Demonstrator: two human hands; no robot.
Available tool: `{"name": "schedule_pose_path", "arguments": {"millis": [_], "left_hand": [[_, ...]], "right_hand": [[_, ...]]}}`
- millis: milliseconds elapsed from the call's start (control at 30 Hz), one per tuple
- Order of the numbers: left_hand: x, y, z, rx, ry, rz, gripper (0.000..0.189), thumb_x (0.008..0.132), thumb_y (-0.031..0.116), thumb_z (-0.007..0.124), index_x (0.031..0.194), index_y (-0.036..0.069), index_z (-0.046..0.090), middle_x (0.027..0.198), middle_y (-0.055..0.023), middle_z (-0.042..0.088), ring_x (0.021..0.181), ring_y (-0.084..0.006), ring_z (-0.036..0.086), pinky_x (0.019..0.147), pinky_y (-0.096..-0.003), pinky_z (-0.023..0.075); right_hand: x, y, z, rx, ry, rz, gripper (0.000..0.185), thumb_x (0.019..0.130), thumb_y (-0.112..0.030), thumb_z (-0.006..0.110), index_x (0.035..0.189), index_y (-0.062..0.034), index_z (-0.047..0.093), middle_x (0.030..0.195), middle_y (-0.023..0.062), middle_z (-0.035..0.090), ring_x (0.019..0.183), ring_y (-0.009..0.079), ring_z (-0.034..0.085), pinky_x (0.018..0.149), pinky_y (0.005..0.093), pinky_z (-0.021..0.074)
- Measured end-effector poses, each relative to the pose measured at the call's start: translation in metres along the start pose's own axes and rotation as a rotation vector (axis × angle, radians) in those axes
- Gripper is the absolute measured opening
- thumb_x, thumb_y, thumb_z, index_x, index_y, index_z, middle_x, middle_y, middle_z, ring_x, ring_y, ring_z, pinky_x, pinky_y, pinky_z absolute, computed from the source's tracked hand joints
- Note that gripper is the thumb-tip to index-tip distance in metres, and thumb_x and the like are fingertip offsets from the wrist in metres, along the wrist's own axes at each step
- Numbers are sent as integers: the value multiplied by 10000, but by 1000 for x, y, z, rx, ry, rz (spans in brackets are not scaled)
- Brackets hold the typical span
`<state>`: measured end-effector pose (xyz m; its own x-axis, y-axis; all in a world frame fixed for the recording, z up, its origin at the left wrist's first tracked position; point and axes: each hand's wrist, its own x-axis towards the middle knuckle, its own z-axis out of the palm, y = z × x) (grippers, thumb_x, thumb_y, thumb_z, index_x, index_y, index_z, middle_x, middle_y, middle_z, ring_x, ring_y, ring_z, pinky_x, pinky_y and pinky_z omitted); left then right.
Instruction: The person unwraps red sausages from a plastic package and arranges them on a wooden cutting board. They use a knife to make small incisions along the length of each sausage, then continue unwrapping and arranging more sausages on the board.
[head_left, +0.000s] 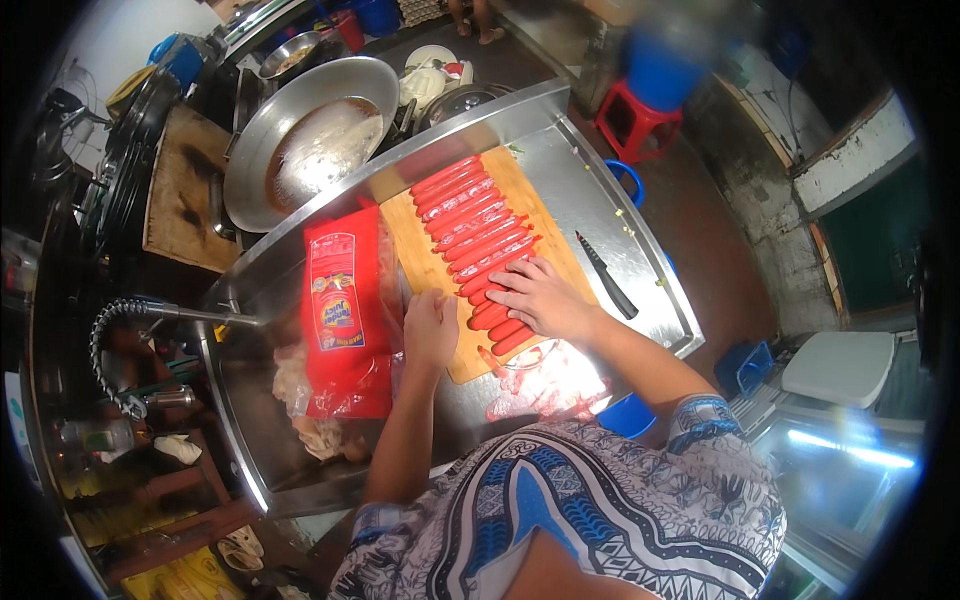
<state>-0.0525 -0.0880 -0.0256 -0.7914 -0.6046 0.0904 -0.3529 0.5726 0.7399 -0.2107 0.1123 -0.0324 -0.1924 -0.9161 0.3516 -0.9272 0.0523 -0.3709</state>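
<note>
A row of red hot dogs (480, 225) lies side by side across a wooden cutting board (551, 225). Many have printed casings; those nearest me look bare. My right hand (544, 296) rests palm down on the near part of the row, fingers slightly apart and touching the hot dogs. Beside the board's left edge is my left hand (431, 326), its fingers curled; whether anything is in them is hidden. Just left of it lies a red plastic hot dog package (341, 322). A heap of removed red casings (551, 382) sits at the board's near end.
A black-handled knife (607, 276) lies on the steel counter (551, 169) right of the board. The sink (247, 420) and a spring-hose faucet (202, 311) are at left. Beyond the raised back edge stands a large wok (255, 157) with oily liquid. A red stool (637, 124) stands far right.
</note>
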Motion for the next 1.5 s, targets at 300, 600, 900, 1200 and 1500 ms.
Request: {"name": "schedule_pose_path", "arguments": {"millis": [300,600,900,1200,1500], "left_hand": [[22,-1,32,-20,-104,-190,246,940,197,768,1048,2,665,942,-127,692,855,-283,694,782,-411,557],[3,31,1,-851,-150,-175,97,996,56,709,1024,27,621,878,-45,699,754,-101,642,656,-244,507],[-16,100,-36,-562,-61,283,221,917,-47,736,1135,-5,736,1011,-112,703,846,-152,692,773,-283,557],[-7,132,-45,-424,-18,552,163,850,-96,737,978,5,733,951,-116,693,843,-226,691,768,-328,562],[-21,123,-19,-298,236,654,111,894,-64,714,969,13,684,950,-119,656,805,-248,660,737,-339,544]], "right_hand": [[-14,-16,-2,7,142,181,387,857,-109,762,1238,-64,714,1390,119,647,1349,317,540,1126,507,393],[11,-65,-22,1192,402,941,304,959,-152,756,1208,-52,612,1098,103,700,976,211,693,855,367,557],[5,-94,-52,1499,350,716,397,999,9,611,1329,-68,404,1012,55,618,754,95,586,643,248,491],[-10,-105,-58,1463,428,637,290,1000,-21,693,1261,-9,567,1161,80,625,869,133,688,703,257,557],[-10,-121,-43,1142,704,615,392,1016,-27,689,1390,24,585,1105,94,692,984,163,720,836,292,618]]}}
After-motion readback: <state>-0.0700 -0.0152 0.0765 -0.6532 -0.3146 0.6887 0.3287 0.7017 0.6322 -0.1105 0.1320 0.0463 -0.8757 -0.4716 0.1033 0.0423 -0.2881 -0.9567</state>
